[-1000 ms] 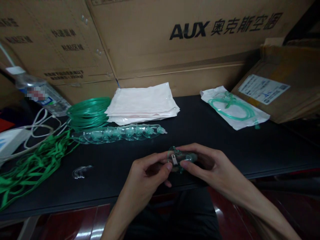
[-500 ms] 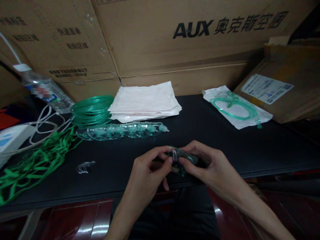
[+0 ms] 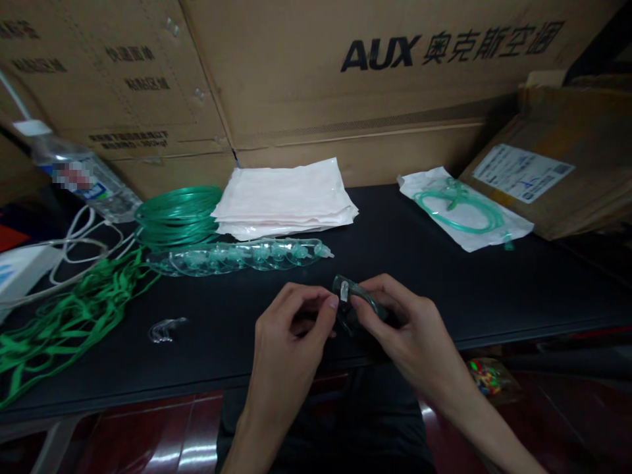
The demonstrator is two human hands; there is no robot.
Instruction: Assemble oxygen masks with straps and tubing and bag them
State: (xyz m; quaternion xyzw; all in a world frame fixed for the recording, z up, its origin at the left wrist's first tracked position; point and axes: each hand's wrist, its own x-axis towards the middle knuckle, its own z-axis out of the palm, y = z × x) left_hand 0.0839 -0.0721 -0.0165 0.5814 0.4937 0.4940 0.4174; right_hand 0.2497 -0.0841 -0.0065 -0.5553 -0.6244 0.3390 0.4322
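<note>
Left to right: green straps (image 3: pixel 74 316); clear strips (image 3: pixel 168 328) on the worktop (image 3: pixel 217 352); a mask row (image 3: pixel 241 257), behind; left hand (image 3: pixel 291 322), thumb and forefinger together beside the held mask (image 3: pixel 371 301), any grip indeterminable; right hand (image 3: pixel 407 322), fingers gripping that mask near the worktop's front edge; tubing (image 3: pixel 464 214) on a pouch (image 3: pixel 474 242), behind.

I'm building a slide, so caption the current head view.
Right hand holding a translucent green piece, left hand at its edge, with stacked white packets on the black table beyond.
</note>
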